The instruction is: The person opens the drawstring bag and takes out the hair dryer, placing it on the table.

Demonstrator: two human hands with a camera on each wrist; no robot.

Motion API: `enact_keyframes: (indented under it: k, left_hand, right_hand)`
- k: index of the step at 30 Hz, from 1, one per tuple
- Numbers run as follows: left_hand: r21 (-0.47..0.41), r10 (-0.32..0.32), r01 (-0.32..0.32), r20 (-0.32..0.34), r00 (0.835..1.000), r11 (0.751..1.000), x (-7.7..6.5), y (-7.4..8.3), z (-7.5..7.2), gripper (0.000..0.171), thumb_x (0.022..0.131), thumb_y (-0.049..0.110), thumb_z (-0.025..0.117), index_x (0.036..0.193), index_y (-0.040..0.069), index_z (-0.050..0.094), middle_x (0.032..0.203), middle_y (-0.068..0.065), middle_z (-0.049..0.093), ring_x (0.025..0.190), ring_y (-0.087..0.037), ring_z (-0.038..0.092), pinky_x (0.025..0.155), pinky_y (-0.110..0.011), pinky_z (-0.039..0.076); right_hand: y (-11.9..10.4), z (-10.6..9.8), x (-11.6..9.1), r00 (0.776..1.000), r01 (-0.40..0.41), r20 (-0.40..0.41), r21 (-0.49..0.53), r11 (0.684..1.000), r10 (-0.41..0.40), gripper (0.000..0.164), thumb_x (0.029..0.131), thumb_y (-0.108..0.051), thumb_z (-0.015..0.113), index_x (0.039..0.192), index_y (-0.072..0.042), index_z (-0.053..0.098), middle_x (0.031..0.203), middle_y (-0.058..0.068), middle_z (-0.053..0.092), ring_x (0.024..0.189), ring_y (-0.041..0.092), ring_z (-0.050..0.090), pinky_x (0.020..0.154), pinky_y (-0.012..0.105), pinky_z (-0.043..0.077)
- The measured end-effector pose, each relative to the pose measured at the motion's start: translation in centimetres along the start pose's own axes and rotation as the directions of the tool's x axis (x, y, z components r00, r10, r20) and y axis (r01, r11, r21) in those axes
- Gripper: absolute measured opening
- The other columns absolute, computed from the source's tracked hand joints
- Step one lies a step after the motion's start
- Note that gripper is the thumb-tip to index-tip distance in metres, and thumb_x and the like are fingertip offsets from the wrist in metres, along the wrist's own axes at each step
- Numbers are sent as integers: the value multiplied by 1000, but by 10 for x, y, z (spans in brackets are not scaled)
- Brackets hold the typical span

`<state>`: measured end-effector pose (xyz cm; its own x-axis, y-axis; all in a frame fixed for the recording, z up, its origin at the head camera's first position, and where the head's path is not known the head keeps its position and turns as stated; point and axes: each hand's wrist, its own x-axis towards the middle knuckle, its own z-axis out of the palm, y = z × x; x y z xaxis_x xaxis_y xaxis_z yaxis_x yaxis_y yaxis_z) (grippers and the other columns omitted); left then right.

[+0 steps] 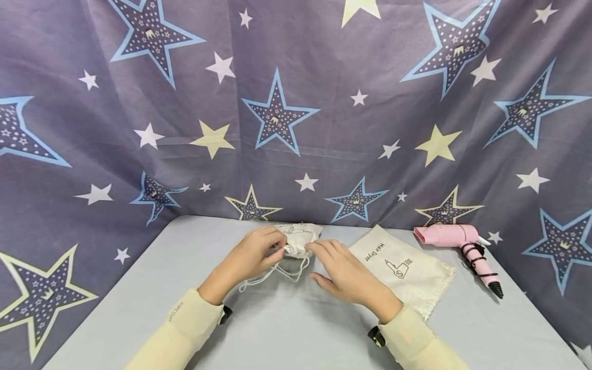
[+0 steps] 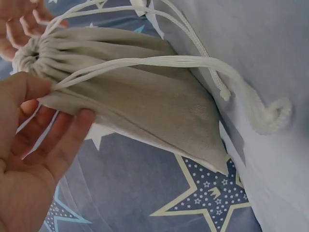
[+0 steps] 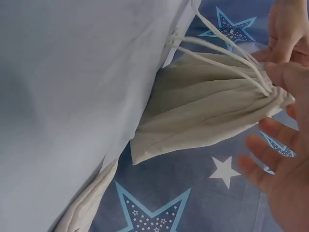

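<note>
A small off-white drawstring bag (image 1: pixel 300 237) with a printed drawing is between the hands near the back of the table, its mouth gathered into pleats. My left hand (image 1: pixel 252 255) pinches the gathered neck, thumb on top and fingers beneath. The right hand (image 1: pixel 344 271) has its fingertips at the other side of the neck, with the thumb spread away from them. In the left wrist view, white cords (image 2: pixel 145 62) trail from the neck of the bag (image 2: pixel 140 101). The right wrist view shows the right hand's fingers (image 3: pixel 273 133) spread beside the pleats. What is inside the bag is hidden.
To the right, a larger cream bag (image 1: pixel 384 257) printed "Hair Dryer" lies flat on the grey table (image 1: pixel 277 329). Beyond it lies a pink hair dryer (image 1: pixel 455 235), its black cord wound around the handle. A star-patterned curtain (image 1: pixel 324 169) stands behind the table.
</note>
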<state>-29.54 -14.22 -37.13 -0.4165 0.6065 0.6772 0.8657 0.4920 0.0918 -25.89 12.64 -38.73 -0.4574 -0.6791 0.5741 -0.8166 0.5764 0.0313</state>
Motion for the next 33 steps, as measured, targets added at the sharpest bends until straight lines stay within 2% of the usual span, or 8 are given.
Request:
enact_keyframes:
  k: [5,7,9,15,19,23,28,33]
  left_hand:
    - [-169,8,-15,-41,999,985,2,3,2,17,86,-1,70,84,13,60,84,2,59,80,-14,62,72,-24,57]
    - [-191,8,-16,-40,999,981,2,4,1,17,86,0,71,85,13,61,85,2,60,80,-14,62,71,-25,58]
    - [-164,7,-12,-30,1000,986,2,7,1,18,85,2,72,84,15,60,84,3,60,78,-14,61,70,-26,56]
    - [8,1,-1,-27,1000,1000,3,14,1,17,81,9,72,83,19,58,83,6,58,78,-9,52,68,-28,48]
    - [73,56,-52,-50,997,996,4,19,6,22,78,15,78,89,17,60,88,6,58,81,-10,53,69,-29,48]
    - [144,111,-98,-82,990,985,5,26,11,29,78,21,84,95,16,61,95,4,60,87,-14,58,72,-30,50]
    - [181,119,-89,-164,979,980,6,32,19,23,81,21,80,93,15,62,93,3,60,83,-15,58,67,-29,51]
    - [173,91,-53,-224,970,983,5,36,25,19,82,21,76,91,12,61,87,1,59,80,-17,59,66,-30,52]
  right_hand:
    - [-1,-1,3,995,6,-98,-13,1000,-7,52,91,-20,74,137,-6,53,129,9,60,114,25,58,100,40,48]
    - [-1,0,4,989,24,-144,-26,999,-28,48,89,-16,74,132,-5,56,125,9,62,111,25,59,97,40,49]
    - [-2,3,5,980,47,-192,-44,998,-55,43,88,-12,74,126,-4,57,120,9,63,107,25,59,94,40,50]
    - [-3,7,6,947,88,-302,-83,993,-110,22,89,-8,69,110,-4,61,107,10,62,95,25,60,86,38,51]
    - [-4,11,5,932,93,-344,-87,992,-118,11,94,-11,63,104,-6,63,102,8,62,90,24,60,81,36,51]
    - [-5,15,5,916,102,-380,-87,991,-128,11,99,-12,56,103,-6,64,100,7,63,88,24,60,80,36,52]
    - [-6,17,6,918,100,-379,-68,993,-119,14,92,-12,69,103,-6,63,101,8,62,89,23,59,80,33,53]
    - [-9,19,7,923,55,-383,19,998,-44,18,88,-9,75,102,-6,63,101,7,61,90,22,58,79,32,52]
